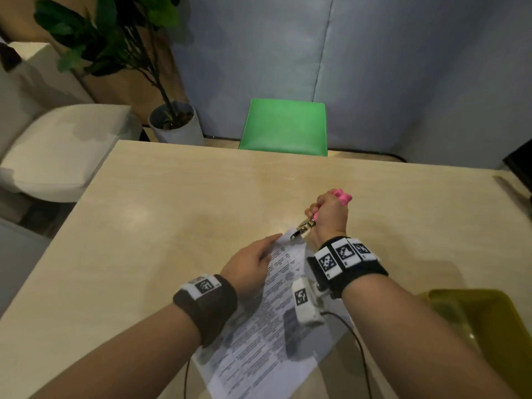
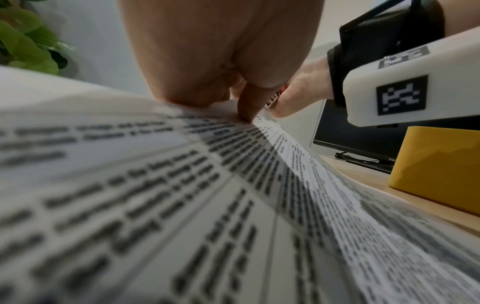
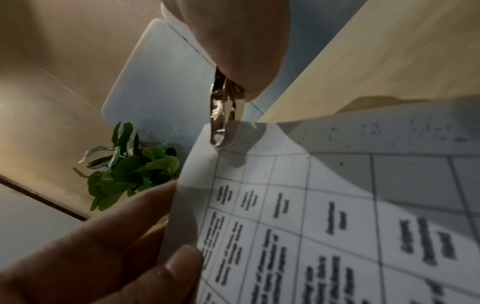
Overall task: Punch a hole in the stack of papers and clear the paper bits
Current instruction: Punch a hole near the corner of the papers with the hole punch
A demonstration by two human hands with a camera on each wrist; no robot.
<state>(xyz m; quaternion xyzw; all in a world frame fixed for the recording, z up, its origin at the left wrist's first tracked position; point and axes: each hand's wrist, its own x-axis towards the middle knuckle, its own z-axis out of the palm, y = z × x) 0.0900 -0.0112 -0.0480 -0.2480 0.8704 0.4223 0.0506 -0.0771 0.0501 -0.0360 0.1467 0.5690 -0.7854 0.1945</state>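
Note:
A stack of printed papers (image 1: 267,321) lies slanted on the wooden table (image 1: 161,214), its far corner lifted. My left hand (image 1: 253,263) pinches that raised corner between thumb and fingers (image 3: 145,207). My right hand (image 1: 328,214) grips the pink handles of a hole punch (image 1: 342,197). The punch's metal head (image 1: 302,228) is clamped over the papers' top corner (image 3: 221,131). In the left wrist view the papers (image 2: 182,195) fill the frame below my fingers (image 2: 246,107). No loose paper bits show.
A yellow tray (image 1: 486,335) sits at the table's near right corner. A green chair (image 1: 285,126) stands beyond the far edge, a potted plant (image 1: 172,122) and a white seat (image 1: 57,145) to the left. A dark monitor (image 2: 350,142) stands at the right.

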